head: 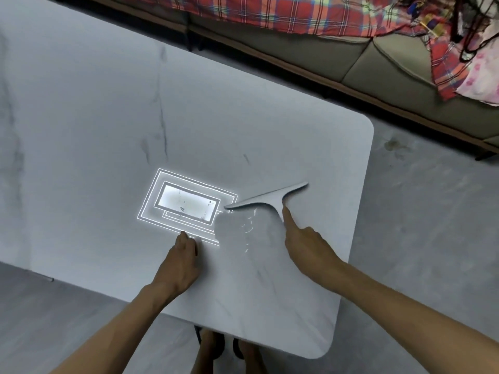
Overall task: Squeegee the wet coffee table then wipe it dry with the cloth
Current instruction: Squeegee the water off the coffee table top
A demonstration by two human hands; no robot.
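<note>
Gripping squeegee point(266, 198) handle with right hand point(307, 244), forefinger stretched along it; blade on coffee table point(108, 117), right of centre, at far edge of wet patch point(243, 228). Resting left hand point(179, 261) on tabletop, fingers curled, holding nothing, beside lamp reflection point(186, 202).

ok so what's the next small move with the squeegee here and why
Probably pull the squeegee toward the near edge. The right hand grips its handle, the blade rests on the coffee table, and a wet patch with glinting streaks lies just on the blade's near side, so a short pull should sweep it along.
</note>
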